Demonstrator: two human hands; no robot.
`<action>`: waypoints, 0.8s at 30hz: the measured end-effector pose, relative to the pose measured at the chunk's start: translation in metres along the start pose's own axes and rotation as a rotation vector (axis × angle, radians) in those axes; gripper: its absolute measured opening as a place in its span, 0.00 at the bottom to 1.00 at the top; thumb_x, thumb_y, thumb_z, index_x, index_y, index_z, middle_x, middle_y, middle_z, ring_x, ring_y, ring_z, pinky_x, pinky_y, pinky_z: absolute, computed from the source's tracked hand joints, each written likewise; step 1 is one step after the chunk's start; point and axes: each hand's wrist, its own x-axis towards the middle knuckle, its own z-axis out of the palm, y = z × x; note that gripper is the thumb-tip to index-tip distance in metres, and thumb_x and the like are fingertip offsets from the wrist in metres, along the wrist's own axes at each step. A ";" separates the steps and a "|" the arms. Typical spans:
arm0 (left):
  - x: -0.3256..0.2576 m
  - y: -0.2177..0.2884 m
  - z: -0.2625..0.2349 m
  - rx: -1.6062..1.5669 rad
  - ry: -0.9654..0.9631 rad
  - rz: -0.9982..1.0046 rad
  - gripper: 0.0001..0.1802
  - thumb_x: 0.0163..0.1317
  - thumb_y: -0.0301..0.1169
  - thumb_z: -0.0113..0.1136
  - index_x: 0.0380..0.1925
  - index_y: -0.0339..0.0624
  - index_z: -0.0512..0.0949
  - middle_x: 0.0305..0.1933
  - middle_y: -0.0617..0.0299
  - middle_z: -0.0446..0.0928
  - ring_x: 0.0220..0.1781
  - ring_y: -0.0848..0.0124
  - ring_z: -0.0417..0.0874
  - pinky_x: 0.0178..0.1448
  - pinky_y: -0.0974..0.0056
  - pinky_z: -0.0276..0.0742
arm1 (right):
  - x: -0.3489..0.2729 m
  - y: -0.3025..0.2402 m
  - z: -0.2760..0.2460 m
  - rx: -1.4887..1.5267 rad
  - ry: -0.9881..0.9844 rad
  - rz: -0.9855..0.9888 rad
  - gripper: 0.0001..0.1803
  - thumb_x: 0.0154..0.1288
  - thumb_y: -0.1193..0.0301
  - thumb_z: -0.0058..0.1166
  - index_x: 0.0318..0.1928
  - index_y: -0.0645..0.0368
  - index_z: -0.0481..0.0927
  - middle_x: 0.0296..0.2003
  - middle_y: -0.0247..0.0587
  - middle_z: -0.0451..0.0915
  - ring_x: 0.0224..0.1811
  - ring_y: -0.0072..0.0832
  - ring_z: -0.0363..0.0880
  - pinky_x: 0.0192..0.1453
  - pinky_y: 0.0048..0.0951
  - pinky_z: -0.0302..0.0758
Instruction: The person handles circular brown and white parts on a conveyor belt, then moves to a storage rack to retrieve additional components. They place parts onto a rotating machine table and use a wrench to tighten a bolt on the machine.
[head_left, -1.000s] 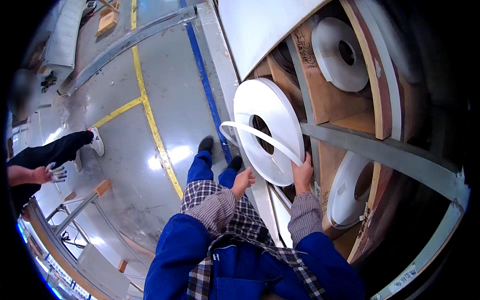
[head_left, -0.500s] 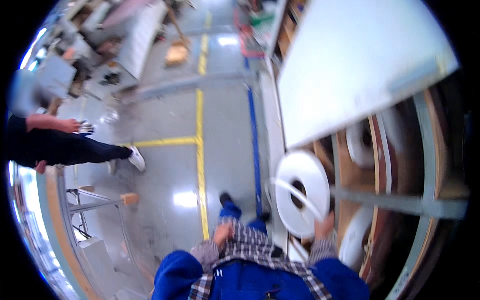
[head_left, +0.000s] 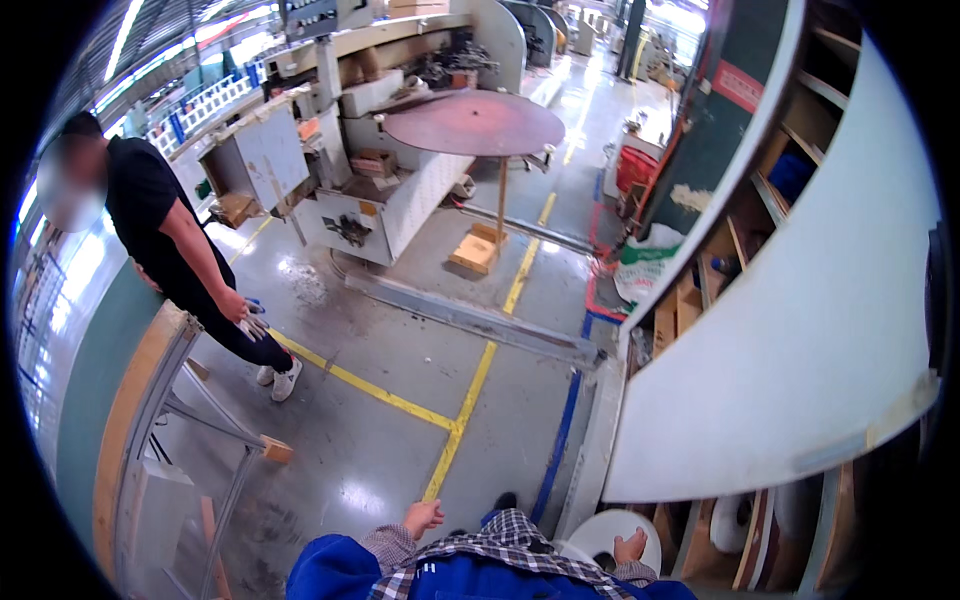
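Note:
My left hand (head_left: 424, 517) is in front of my body at the lower middle, its fingers curled together with nothing visible in them. In front of the face of a large white roll (head_left: 590, 530), flat and disc-like with a hole in its centre, is my right hand (head_left: 630, 546). Its fingers are bent, and what they hold, if anything, does not show clearly. A thin pale strip curves across the roll, close to that hand. My blue sleeves and checked apron (head_left: 510, 535) cover part of the roll's lower edge.
At right, a large white panel (head_left: 770, 380) leans over a wooden rack (head_left: 770, 550) with more white rolls. Another person (head_left: 170, 220) stands at left beside a green-topped table (head_left: 90, 400). Ahead are a machine (head_left: 400, 210), a round reddish board (head_left: 475, 122) on a stand, and a low floor rail (head_left: 470, 318).
My view has tilted up, showing more of the workshop ahead. The roll and both my hands sit lower in view. The other person now appears upright near the left table.

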 end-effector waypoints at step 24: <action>0.107 0.599 -0.042 0.284 0.352 0.885 0.19 0.53 0.41 0.69 0.34 0.35 0.82 0.32 0.60 0.82 0.34 0.75 0.81 0.41 0.68 0.77 | 0.432 -0.672 -0.017 0.638 -0.140 -0.773 0.19 0.58 0.80 0.54 0.52 0.67 0.74 0.45 0.48 0.79 0.37 0.29 0.82 0.38 0.26 0.78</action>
